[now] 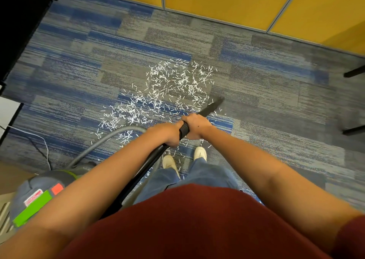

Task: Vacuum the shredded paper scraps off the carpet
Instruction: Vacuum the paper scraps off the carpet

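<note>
The white shredded paper scraps (173, 85) are strewn in a loose, thin patch over the blue-and-grey striped carpet (266, 93), mostly ahead of the fingers (187, 118) and to their left. A sparser trail runs back beneath the hands to the pale shoes (199, 153). Each scrap is a short, narrow sliver, and the slivers lie flat at every angle. The black tapered vacuum nozzle (214, 104) is pointed forward and to the right of the fingers, and its tip is set at the right-hand edge of the patch. The coming sweep is therefore judged to run leftward across the scraps. The black ribbed wand (183, 129) is gripped by both hands with the fingers curled closed round it. The right hand (195, 126) is placed ahead, nearer the nozzle, and the left hand (168, 135) just behind it, the two almost touching. From behind the left hand a grey corrugated hose (106, 138) is looped back to the grey canister vacuum with a green panel (39, 197), which is parked well behind and to the left.
</note>
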`<state>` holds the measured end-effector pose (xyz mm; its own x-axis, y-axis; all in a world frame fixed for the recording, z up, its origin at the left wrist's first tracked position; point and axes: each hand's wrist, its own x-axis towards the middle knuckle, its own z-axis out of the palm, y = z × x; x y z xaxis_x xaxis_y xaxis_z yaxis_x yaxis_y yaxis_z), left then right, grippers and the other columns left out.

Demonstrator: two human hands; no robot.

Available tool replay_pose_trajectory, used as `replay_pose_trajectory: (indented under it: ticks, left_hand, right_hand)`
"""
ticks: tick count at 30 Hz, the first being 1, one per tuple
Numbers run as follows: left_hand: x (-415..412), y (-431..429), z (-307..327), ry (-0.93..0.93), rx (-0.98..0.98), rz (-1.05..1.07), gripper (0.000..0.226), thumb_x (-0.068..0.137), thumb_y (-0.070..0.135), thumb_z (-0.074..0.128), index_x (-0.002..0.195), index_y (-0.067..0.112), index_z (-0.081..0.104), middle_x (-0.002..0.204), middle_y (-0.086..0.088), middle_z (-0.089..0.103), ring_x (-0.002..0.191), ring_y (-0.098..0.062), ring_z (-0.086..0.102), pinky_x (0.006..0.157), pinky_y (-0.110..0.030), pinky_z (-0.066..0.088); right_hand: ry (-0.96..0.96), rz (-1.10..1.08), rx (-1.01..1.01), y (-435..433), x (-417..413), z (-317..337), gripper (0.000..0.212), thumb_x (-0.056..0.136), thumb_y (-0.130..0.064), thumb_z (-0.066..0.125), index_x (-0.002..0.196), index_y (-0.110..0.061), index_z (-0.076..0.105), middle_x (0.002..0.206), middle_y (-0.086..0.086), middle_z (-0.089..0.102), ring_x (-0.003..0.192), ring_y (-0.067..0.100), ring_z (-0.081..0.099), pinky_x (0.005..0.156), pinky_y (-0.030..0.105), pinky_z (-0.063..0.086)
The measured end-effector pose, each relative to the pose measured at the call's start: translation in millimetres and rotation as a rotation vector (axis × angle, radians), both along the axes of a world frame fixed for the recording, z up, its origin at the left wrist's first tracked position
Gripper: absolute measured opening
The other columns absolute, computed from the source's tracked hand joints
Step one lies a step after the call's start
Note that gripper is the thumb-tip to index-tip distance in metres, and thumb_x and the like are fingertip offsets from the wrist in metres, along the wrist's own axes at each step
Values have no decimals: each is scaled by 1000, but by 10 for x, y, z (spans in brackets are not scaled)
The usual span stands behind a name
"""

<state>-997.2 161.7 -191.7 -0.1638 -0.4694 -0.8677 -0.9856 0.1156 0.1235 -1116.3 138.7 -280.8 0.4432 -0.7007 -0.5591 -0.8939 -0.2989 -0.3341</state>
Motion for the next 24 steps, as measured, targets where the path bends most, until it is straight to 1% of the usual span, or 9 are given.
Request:
replay_pose_trajectory:
  ticks: [5, 6, 8, 10, 13, 16, 18, 21, 24]
  left_hand:
    - [105, 31, -1, 5, 9, -17, 76, 87, 12, 58, 147, 25, 12, 76, -4, 49, 75, -27, 56, 79, -37, 54]
    - [138, 41, 0, 5, 18, -22, 76, 87, 10, 57, 147, 25, 12, 77, -4, 50, 72, -25, 56, 76, -36, 54]
    - [205, 65, 9, 1, 31, -41, 74, 87, 9, 57, 146, 24, 15, 77, -4, 50, 64, -20, 54, 66, -33, 52]
    - [256, 89, 38, -13, 18, -67, 72, 87, 10, 57, 146, 22, 18, 75, -3, 48, 62, -19, 52, 60, -30, 48]
    - [273, 117, 40, -35, 9, -109, 74, 87, 12, 58, 147, 24, 17, 74, -2, 48, 64, -19, 53, 65, -31, 49]
    - [231, 138, -8, -29, 24, -122, 75, 85, 12, 59, 146, 25, 17, 75, -3, 51, 70, -23, 56, 73, -34, 54]
    - [197, 155, -21, -24, 23, -146, 78, 83, 13, 60, 146, 26, 16, 80, -3, 54, 75, -26, 57, 78, -36, 54]
    - [154, 197, -18, 1, 30, -211, 82, 85, 12, 59, 149, 26, 8, 87, -6, 53, 77, -26, 55, 74, -34, 50]
    - [183, 265, -27, 22, 33, -236, 81, 86, 12, 59, 148, 25, 9, 95, -9, 55, 81, -27, 57, 72, -34, 49]
  right_hand:
    - [-1, 27, -17, 30, 79, 35, 19, 83, -18, 56, 101, -13, 56, 83, 1, 53, 84, 25, 60, 75, 34, 52]
    - [2, 36, -29, 43, 108, 43, 20, 82, -18, 56, 102, -14, 56, 83, 1, 53, 82, 25, 58, 73, 33, 52]
    - [5, 56, -55, 78, 168, 53, 21, 83, -20, 55, 103, -14, 56, 84, 1, 53, 78, 22, 54, 72, 32, 50]
    - [9, 81, -68, 117, 218, 66, 22, 84, -23, 56, 103, -14, 56, 85, 1, 55, 77, 22, 55, 74, 32, 51]
    - [18, 87, -76, 167, 227, 70, 24, 83, -26, 58, 103, -14, 55, 88, 2, 58, 81, 23, 59, 74, 33, 51]
    - [38, 66, -80, 207, 165, 48, 24, 81, -26, 60, 101, -15, 57, 82, 0, 54, 83, 25, 62, 71, 32, 50]
    - [52, 55, -78, 243, 120, 47, 24, 80, -26, 61, 101, -15, 57, 82, 0, 52, 83, 25, 61, 71, 31, 48]
    - [62, 41, -70, 333, 60, 36, 25, 80, -25, 59, 102, -14, 56, 81, 0, 51, 84, 26, 61, 72, 33, 49]
    - [63, 29, -48, 440, 65, 7, 25, 80, -22, 59, 103, -13, 55, 84, 4, 54, 84, 27, 61, 72, 33, 50]
